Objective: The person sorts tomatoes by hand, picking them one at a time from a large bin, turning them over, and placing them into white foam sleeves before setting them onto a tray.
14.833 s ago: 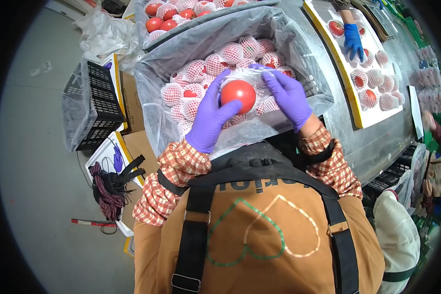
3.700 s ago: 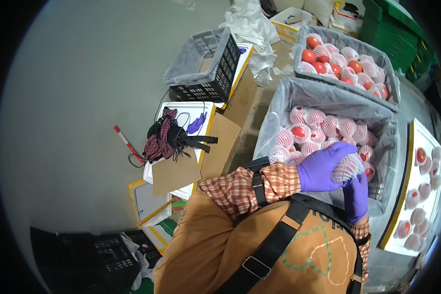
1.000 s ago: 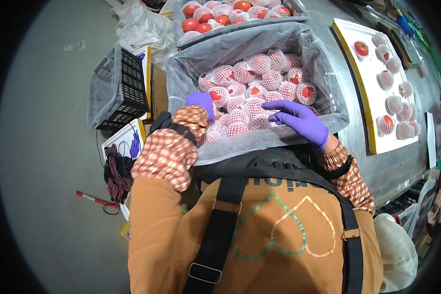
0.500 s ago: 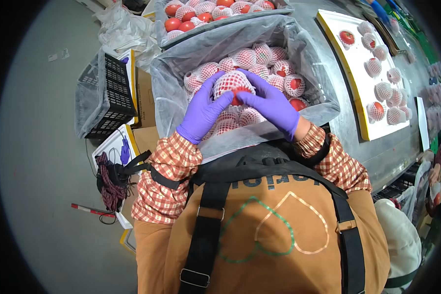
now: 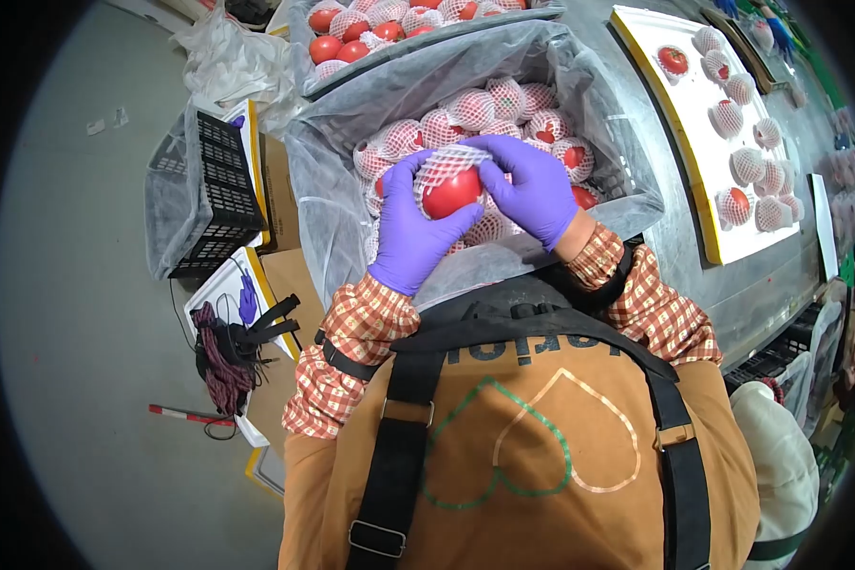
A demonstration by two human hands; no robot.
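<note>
Both my hands wear purple gloves and hold one red tomato (image 5: 451, 195) above a lined crate. My left hand (image 5: 413, 228) curls round its left side and underside. On the right, my right hand (image 5: 527, 185) grips the upper edge, where a white foam net (image 5: 454, 163) covers the top of the tomato. The lower part of the fruit is bare. Beneath and behind, several net-wrapped tomatoes (image 5: 470, 109) fill the crate, which has a translucent grey liner (image 5: 347, 114).
A second crate of tomatoes (image 5: 389, 28) stands behind. To the right, a white tray with a yellow edge (image 5: 708, 171) holds several tomatoes, mostly netted, on a metal table (image 5: 765, 294). At left are a black lined crate (image 5: 223, 180) and a cardboard box (image 5: 278, 190).
The foam net has slid up, so much more of the tomato's red skin shows. My left hand has moved right and lower around it.
</note>
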